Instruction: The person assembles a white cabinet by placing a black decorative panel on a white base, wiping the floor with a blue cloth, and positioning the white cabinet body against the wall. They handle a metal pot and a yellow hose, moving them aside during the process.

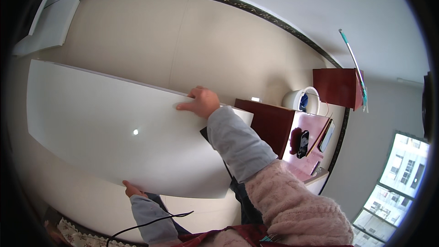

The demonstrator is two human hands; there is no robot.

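A large, smooth white panel (pixel 113 120) spans the view before me, a small bright reflection on its face. My right hand (pixel 200 103) grips its far long edge, thumb on the top face and fingers over the rim. At the near edge is my left hand (pixel 133 190), its fingertips at the rim and the rest partly hidden below it. Part of a dark, thin-edged thing shows beside my right sleeve, mostly covered by the panel. A black cord (pixel 147 224) crosses in front of my left sleeve.
To the right stands a dark red cabinet (pixel 264 123) with a black object (pixel 303 144) and a phone-like item (pixel 327 136) on top. Behind it are a white bucket (pixel 291 100), a red box-like piece (pixel 334 87) and a pole (pixel 351 55). White panels (pixel 56 24) are at upper left; a patterned cloth (pixel 79 233) lies lower left.
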